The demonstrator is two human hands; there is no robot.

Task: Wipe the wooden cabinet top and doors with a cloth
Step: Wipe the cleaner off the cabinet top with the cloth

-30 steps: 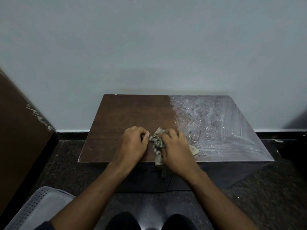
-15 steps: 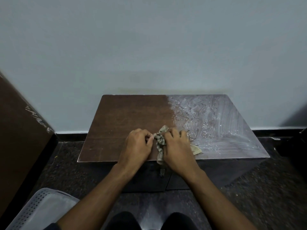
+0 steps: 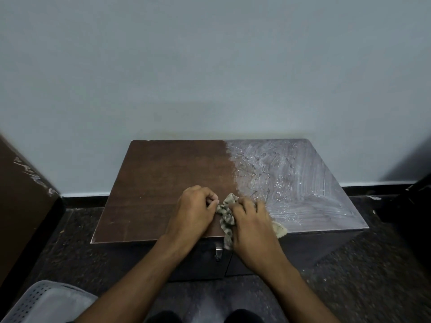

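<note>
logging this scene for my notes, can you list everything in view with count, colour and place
wooden cabinet top: one, dark brown on its left half, white soapy smear on its right half, centre against the wall
patterned cloth: one, beige with dark spots, front edge of the top, bunched between both hands
metal door latch: one, silver, cabinet front below the cloth
perforated plastic basket: one, white, bottom left on the floor
brown board: one, far left
left hand: pinching the cloth
right hand: gripping the cloth

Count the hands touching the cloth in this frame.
2. The left hand pinches the cloth at its left end; the right hand presses on it near the cabinet top's front edge.
</note>
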